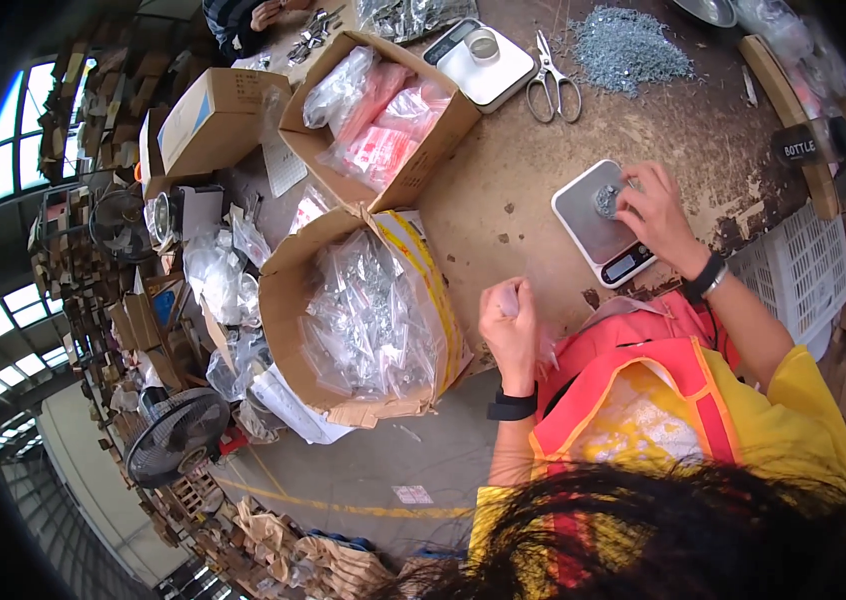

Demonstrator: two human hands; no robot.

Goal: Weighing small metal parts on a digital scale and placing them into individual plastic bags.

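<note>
My right hand (655, 208) reaches over a small white kitchen scale (595, 222) and its fingers touch a little heap of grey metal parts (606, 199) on the pan. My left hand (509, 322) is held up at the table's edge, fingers closed on a small clear plastic bag (509, 296). Just left of that hand stands an open cardboard box (295, 300) full of clear bags of metal parts. A black band is on each wrist.
A second open box (431, 152) holds pink and clear bags. Another white scale (499, 75), scissors (551, 85) and a big pile of grey metal parts (625, 45) lie farther back. A white plastic crate (805, 272) stands at the right. Fans (175, 432) and another person's hand (265, 12) are at the left.
</note>
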